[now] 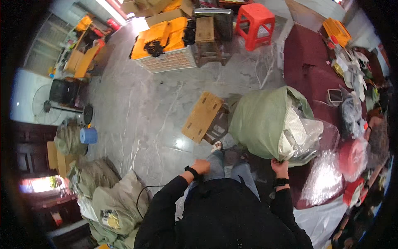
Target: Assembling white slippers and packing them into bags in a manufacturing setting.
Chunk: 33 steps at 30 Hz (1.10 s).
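A large green woven sack (259,120) stands open in front of me to the right. Clear plastic-wrapped pieces (309,137) and white textured pieces (294,124) show in its mouth. The near rim of the sack is pinched in my right hand (280,167), whose fingers are curled at the cloth. Over my left thigh, my left hand (202,167) is closed like a fist, with no object visible in it. Just beyond my feet is a low wooden stool (203,116) with slots in its top.
Bulging sacks (118,203) lie at my left, by a black cord (139,199). Ahead are a white crate (168,61) of orange packages, another wooden stool (205,31) and a red plastic stool (256,25). A dark red surface (306,83) with a phone (335,96) runs along the right.
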Motion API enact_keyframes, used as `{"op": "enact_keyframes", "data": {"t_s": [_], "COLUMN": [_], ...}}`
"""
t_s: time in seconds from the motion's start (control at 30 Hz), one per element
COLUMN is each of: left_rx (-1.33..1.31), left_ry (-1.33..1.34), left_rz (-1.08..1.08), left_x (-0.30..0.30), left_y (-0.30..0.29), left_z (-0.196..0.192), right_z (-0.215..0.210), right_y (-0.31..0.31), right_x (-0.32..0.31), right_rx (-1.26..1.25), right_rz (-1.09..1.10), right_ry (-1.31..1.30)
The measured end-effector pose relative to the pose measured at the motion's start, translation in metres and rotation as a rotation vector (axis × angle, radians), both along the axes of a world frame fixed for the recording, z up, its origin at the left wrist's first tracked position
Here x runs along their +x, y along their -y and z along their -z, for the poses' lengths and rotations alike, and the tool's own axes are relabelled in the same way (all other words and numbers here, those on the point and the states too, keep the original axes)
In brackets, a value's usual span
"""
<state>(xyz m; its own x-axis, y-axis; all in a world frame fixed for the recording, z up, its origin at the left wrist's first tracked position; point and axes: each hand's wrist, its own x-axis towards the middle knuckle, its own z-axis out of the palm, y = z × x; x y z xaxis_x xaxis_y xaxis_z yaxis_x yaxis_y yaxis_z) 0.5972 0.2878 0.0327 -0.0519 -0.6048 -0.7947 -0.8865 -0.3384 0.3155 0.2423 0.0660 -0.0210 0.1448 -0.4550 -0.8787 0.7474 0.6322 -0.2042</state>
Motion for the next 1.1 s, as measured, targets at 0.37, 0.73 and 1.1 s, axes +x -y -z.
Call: {"op": "enact_keyframes", "data": {"t_s": [0.37,0.73,1.1], "left_rx": [0.102,-0.217,-0.145], "left_ry": [-0.184,-0.089,-0.327], "left_rz": [0.064,0.214,0.278], "left_x": [0.035,0.058,0.102], "left_y": [0.007,0.047,0.165], "left_z": [0.041,0.037,0.025], "right_z": [-0.006,-0.009,0.018], "right_y": [0.009,0.022,-0.016], "right_x": [0.018,0.011,0.028], "right_rx": [0.052,0.183,-0.667], "right_rz": [0.092,0.065,-0.963], "right_ry": [-0.061,-0.022,-1.11]}}
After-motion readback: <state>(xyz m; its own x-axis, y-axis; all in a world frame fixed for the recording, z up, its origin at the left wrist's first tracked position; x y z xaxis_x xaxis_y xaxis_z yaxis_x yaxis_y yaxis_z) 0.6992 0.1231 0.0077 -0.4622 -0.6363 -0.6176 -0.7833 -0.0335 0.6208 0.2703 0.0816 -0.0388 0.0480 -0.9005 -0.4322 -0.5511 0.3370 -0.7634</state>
